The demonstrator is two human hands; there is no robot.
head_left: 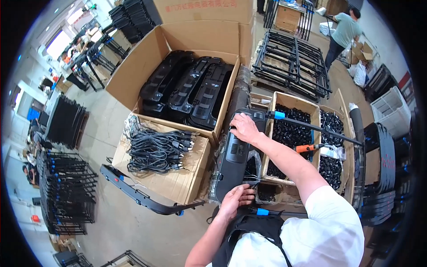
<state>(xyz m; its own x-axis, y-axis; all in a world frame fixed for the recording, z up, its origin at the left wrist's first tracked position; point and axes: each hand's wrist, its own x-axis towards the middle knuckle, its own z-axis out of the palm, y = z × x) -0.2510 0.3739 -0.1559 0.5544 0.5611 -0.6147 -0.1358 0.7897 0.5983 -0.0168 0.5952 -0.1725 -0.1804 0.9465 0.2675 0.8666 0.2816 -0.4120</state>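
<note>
A long black plastic panel (233, 155) lies in front of me, running from my chest toward the big box. My right hand (243, 128) presses flat on its far end, fingers spread. At the near end my left hand (237, 199) pinches the panel's edge. Thin black rods with blue bands (311, 127) cross over the panel's far end and below my left hand.
A large cardboard box (133, 66) holds several black moulded panels. A smaller box (187, 182) carries bundled black cables (155, 149). Wooden crates (272, 133) with small black parts and an orange-handled tool (307, 147) sit right. Black metal frames (293, 62) lie beyond; a person (344, 31) stands far right.
</note>
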